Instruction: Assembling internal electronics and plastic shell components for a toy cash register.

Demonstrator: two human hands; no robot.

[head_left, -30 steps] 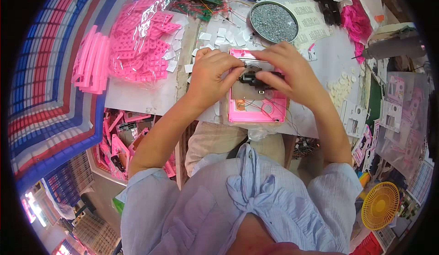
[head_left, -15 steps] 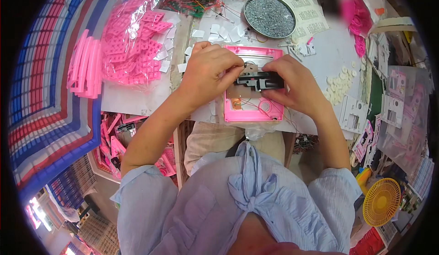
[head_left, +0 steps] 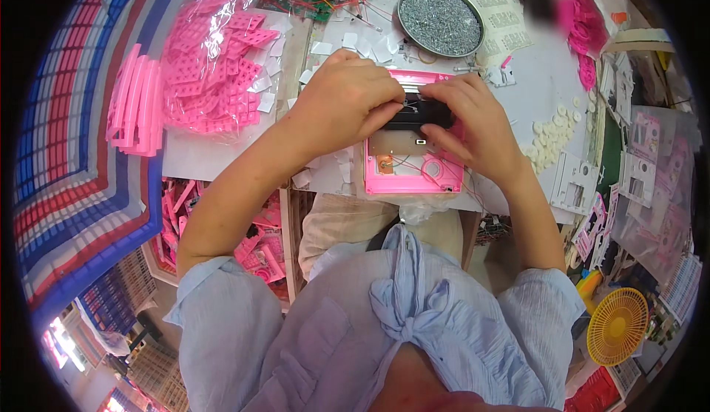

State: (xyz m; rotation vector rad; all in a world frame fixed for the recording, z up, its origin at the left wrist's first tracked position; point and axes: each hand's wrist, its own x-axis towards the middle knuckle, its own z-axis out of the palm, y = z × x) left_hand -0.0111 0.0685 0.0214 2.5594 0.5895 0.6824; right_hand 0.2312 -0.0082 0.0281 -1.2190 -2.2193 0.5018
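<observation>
A pink plastic casing [head_left: 410,185] lies on the worktable in front of me, with thin wires, a grey-brown board [head_left: 396,144] and a small copper-coloured piece [head_left: 385,164] inside. Over its far half is a black plastic part [head_left: 409,121], held at both ends. My left hand [head_left: 353,98] pinches the left end, thumb and forefinger closed. On the right end, my right hand [head_left: 473,120] has its fingers curled over the far side and the thumb near the front. The fingers hide part of the black piece, and I cannot tell whether it is seated in the casing.
Left of the casing lies a clear bag of pink perforated parts [head_left: 214,72], beside stacked pink strips [head_left: 137,109]. Beyond my hands stands a round tray of small metal screws [head_left: 440,21]. White round pieces [head_left: 551,134] and white plates [head_left: 573,183] lie to the right.
The black part has tilted, showing a smoother face instead of its stepped outline, and sits slightly farther from me. More of the board below it shows. Both hands keep their hold.
</observation>
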